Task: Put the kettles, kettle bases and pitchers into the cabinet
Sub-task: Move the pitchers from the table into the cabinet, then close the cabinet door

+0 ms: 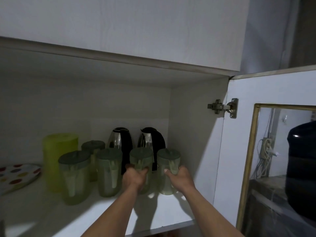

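Observation:
Both my arms reach into the open white cabinet (186,134). My left hand (135,177) grips the handle of a pale green pitcher (142,156) with a grey-green lid. My right hand (177,177) grips the handle of a like pitcher (169,156) beside it, near the right wall. Both pitchers stand on the shelf (164,212). Behind them stand two steel kettles with black handles, one on the left (119,139) and one on the right (151,139). Three more green pitchers stand to the left: front (74,175), middle (108,170), back (93,146).
A tall lime-green container (58,151) stands at the left, with a dotted plate (17,177) beyond it. The cabinet door (273,93) hangs open on the right, its glass pane showing a dark water jug (302,168) and wiring behind.

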### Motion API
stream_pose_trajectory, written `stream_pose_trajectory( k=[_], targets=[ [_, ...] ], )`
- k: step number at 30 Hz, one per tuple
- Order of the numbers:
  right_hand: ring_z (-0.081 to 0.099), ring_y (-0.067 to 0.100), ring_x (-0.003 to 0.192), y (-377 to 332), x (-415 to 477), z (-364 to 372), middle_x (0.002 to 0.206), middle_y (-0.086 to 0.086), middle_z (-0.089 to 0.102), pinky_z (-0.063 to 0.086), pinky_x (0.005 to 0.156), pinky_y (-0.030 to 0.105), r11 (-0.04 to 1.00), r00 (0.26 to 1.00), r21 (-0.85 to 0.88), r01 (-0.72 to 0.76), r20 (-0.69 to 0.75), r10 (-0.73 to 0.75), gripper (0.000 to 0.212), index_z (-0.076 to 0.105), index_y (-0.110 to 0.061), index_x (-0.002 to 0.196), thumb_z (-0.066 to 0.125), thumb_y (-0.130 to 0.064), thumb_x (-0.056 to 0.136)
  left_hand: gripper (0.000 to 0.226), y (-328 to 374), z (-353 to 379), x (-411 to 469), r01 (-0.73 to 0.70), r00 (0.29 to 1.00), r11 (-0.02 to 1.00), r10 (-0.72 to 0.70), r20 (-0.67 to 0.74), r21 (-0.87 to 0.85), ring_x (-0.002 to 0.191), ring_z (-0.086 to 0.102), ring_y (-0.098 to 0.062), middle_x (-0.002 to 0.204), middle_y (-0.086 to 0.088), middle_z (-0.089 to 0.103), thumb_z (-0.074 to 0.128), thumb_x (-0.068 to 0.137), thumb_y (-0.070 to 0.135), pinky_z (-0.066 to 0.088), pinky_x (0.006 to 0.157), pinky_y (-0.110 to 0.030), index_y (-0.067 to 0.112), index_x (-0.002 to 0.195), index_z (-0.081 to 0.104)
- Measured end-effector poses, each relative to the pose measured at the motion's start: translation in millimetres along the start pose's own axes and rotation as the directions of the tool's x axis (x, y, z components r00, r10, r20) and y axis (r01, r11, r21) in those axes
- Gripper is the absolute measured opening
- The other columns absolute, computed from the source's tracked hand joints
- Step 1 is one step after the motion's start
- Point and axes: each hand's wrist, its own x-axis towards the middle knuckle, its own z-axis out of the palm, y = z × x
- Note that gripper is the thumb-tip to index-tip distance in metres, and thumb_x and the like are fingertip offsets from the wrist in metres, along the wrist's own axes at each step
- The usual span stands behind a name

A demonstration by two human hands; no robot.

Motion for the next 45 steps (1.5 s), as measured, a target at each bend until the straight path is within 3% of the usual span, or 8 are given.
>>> stream_pose_trajectory(
  k=[3, 7, 10, 15, 25, 37, 42, 45],
  targets=[
    [0.065, 0.031, 0.105, -11, -20, -13, 0.115, 0.012, 0.066, 0.053, 0.082, 0.035, 0.996, 1.000, -0.085, 0.005, -0.028, -0.007, 0.059, 0.052, -0.008, 0.118, 0.068, -0.053, 0.084, 0.068, 5, -8, -12, 0.040, 0.997, 0.996, -0.036, -0.065, 0.075, 0.118, 0.055, -0.041, 0.126, -0.019, 0.060, 0.078, 0.076, 0.048, 0.049, 0.091, -0.044, 0.008, 0.123, 0.049],
    [0.057, 0.034, 0.121, -30, -57, -34, 0.137, 0.015, 0.053, 0.050, 0.072, 0.031, 0.980, 0.998, -0.194, 0.035, -0.052, -0.046, 0.066, 0.038, -0.004, 0.138, 0.062, -0.046, 0.093, 0.060, 15, -25, -44, -0.039, 0.990, 0.993, 0.054, -0.132, 0.115, 0.117, 0.052, -0.038, 0.126, -0.015, 0.056, 0.079, 0.076, 0.045, 0.048, 0.088, -0.044, 0.014, 0.116, 0.045],
    [0.056, 0.035, 0.122, -41, -92, -48, 0.139, 0.017, 0.051, 0.052, 0.091, 0.039, 0.964, 0.992, -0.257, 0.076, -0.082, -0.100, 0.061, 0.037, -0.006, 0.138, 0.060, -0.041, 0.095, 0.042, 23, -42, -73, -0.183, 0.975, 0.974, 0.198, -0.104, 0.133, 0.106, 0.056, -0.033, 0.116, -0.012, 0.058, 0.072, 0.083, 0.041, 0.046, 0.079, -0.038, 0.018, 0.104, 0.045],
    [0.061, 0.030, 0.107, -53, -155, -77, 0.123, 0.012, 0.060, 0.050, 0.084, 0.035, 0.914, 0.976, -0.380, 0.140, -0.104, -0.193, 0.043, 0.050, -0.010, 0.126, 0.061, -0.037, 0.094, 0.022, 40, -74, -125, -0.503, 0.858, 0.854, 0.512, -0.042, 0.134, 0.084, 0.057, -0.022, 0.095, -0.004, 0.062, 0.060, 0.092, 0.038, 0.046, 0.070, -0.035, 0.020, 0.094, 0.047],
    [0.062, 0.029, 0.114, -85, -274, -196, 0.130, 0.012, 0.064, 0.052, 0.094, 0.040, 0.788, 0.899, -0.600, 0.137, -0.260, -0.354, 0.038, 0.056, -0.009, 0.132, 0.055, -0.021, 0.095, 0.022, 106, -98, -205, -0.742, 0.667, 0.670, 0.737, 0.110, 0.012, 0.089, 0.061, -0.022, 0.099, -0.001, 0.066, 0.052, 0.096, 0.038, 0.053, 0.080, -0.040, 0.019, 0.104, 0.057],
    [0.053, 0.034, 0.121, -114, -389, -385, 0.130, 0.013, 0.059, 0.049, 0.096, 0.046, 0.541, 0.700, -0.828, -0.151, -0.476, -0.533, 0.038, 0.054, -0.008, 0.127, 0.051, -0.029, 0.095, 0.024, 244, -52, -344, -0.854, 0.403, 0.446, 0.893, 0.202, -0.269, 0.103, 0.058, -0.027, 0.119, -0.007, 0.058, 0.046, 0.099, 0.036, 0.048, 0.090, -0.044, 0.019, 0.115, 0.054],
    [0.036, 0.035, 0.137, -109, -419, -457, 0.142, 0.015, 0.051, 0.035, 0.110, 0.054, 0.372, 0.633, -0.866, -0.334, -0.499, -0.592, 0.046, 0.049, -0.009, 0.132, 0.046, -0.038, 0.097, 0.035, 300, -33, -410, -0.895, 0.298, 0.331, 0.943, 0.150, -0.300, 0.113, 0.056, -0.032, 0.136, -0.011, 0.049, 0.041, 0.101, 0.036, 0.044, 0.095, -0.042, 0.018, 0.130, 0.049],
    [0.019, 0.038, 0.148, -104, -429, -492, 0.153, 0.015, 0.039, 0.022, 0.115, 0.063, 0.375, 0.642, -0.824, -0.424, -0.566, -0.517, 0.054, 0.041, -0.012, 0.142, 0.041, -0.044, 0.099, 0.040, 330, -22, -439, -0.920, 0.224, 0.254, 0.966, 0.132, -0.298, 0.121, 0.052, -0.032, 0.139, -0.011, 0.048, 0.036, 0.103, 0.035, 0.042, 0.097, -0.043, 0.015, 0.135, 0.048]
  ],
)
